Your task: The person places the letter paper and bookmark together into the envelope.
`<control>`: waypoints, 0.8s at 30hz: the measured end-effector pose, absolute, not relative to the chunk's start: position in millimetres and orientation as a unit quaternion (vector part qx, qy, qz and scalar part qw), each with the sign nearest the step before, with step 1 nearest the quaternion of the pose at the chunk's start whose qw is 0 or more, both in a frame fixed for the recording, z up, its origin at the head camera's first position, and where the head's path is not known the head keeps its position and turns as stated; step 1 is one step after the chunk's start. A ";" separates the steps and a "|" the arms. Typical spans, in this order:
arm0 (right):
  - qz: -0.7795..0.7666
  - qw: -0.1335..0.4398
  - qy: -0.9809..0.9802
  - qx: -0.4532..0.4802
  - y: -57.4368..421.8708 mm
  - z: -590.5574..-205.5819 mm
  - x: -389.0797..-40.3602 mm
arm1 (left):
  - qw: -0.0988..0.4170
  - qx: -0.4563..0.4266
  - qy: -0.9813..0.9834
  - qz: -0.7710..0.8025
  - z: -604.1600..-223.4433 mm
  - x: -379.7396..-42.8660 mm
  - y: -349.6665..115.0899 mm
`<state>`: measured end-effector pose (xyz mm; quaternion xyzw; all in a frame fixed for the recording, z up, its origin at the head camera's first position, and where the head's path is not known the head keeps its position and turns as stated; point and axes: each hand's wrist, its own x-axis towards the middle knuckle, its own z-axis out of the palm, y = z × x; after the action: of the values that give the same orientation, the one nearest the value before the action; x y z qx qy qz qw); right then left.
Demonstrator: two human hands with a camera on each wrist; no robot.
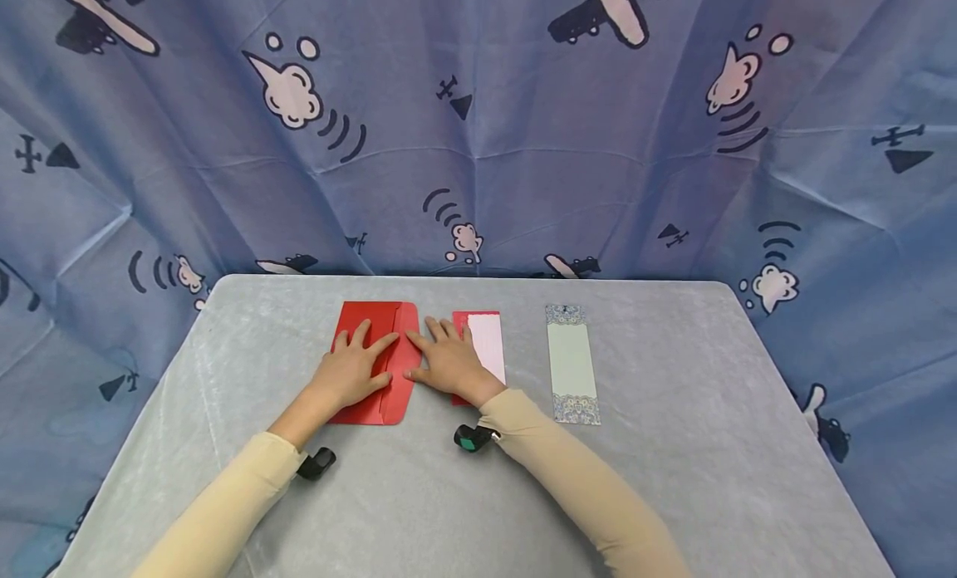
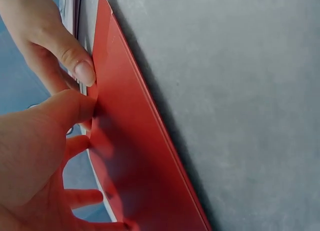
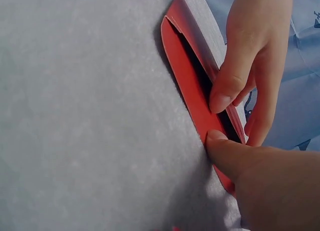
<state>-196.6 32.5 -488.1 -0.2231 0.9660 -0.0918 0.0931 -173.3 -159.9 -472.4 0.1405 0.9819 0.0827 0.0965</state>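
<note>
A red envelope lies on the table with its flap folded out to the right. My left hand rests on the envelope's body, fingers spread. In the right wrist view, the left thumb touches the edge of the envelope's mouth, which gapes slightly. My right hand lies just right of the envelope, its thumb and index finger on the flap. From the left wrist view, both hands meet the red paper close together. Beneath the right hand, a red-edged card with a white panel is partly covered.
Farther right lies a pale green card with patterned ends. The table bears a light grey cloth. Behind it hangs a blue curtain printed with planes and clouds. A black wrist camera sits by the left sleeve.
</note>
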 end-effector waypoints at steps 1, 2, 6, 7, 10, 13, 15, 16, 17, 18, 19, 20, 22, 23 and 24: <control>-0.091 0.093 0.966 -0.223 32.4 -488.5 -196.6 | 0.097 0.139 0.982 0.083 -471.9 -173.3 -159.0; -0.091 0.093 0.966 -0.223 32.4 -488.8 -196.7 | 0.097 0.138 0.982 0.082 -471.5 -173.4 -158.3; -0.092 0.088 0.966 -0.225 32.6 -490.0 -197.1 | 0.099 0.132 0.983 0.080 -468.9 -173.4 -156.0; -0.092 0.086 0.966 -0.225 32.6 -490.3 -197.2 | 0.099 0.131 0.983 0.079 -468.4 -173.3 -155.7; -0.092 0.085 0.966 -0.226 32.9 -489.9 -197.1 | 0.100 0.130 0.983 0.078 -466.9 -173.5 -154.5; -0.088 0.089 0.966 -0.225 33.1 -489.3 -196.8 | 0.105 0.128 0.983 0.076 -466.4 -174.0 -153.2; -0.087 0.089 0.967 -0.224 33.1 -490.5 -196.8 | 0.109 0.124 0.983 0.076 -466.1 -174.3 -152.0; -0.086 0.090 0.967 -0.224 33.1 -490.5 -196.8 | 0.111 0.121 0.984 0.074 -465.7 -174.1 -151.4; -0.085 0.091 0.967 -0.223 32.9 -490.7 -197.1 | 0.112 0.118 0.984 0.074 -465.0 -173.4 -151.0; -0.085 0.091 0.967 -0.223 32.7 -491.1 -197.4 | 0.113 0.114 0.984 0.073 -464.5 -172.9 -150.6; -0.086 0.092 0.967 -0.223 32.7 -491.1 -197.6 | 0.113 0.110 0.985 0.071 -464.5 -172.4 -150.1; -0.087 0.091 0.967 -0.223 32.7 -491.0 -197.4 | 0.113 0.106 0.986 0.068 -464.8 -172.0 -149.7; -0.085 0.095 0.967 -0.222 32.8 -489.0 -197.1 | 0.111 0.099 0.987 0.062 -465.9 -171.0 -149.4; -0.084 0.095 0.967 -0.222 32.8 -488.6 -196.8 | 0.109 0.095 0.988 0.059 -467.1 -170.7 -149.5; -0.084 0.095 0.967 -0.222 33.0 -488.2 -196.4 | 0.108 0.092 0.988 0.056 -468.4 -170.5 -149.6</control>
<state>-196.4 33.0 -488.2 -0.2225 0.9667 -0.0841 0.0947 -170.5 -149.6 -468.4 0.0916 0.9883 0.0564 0.1078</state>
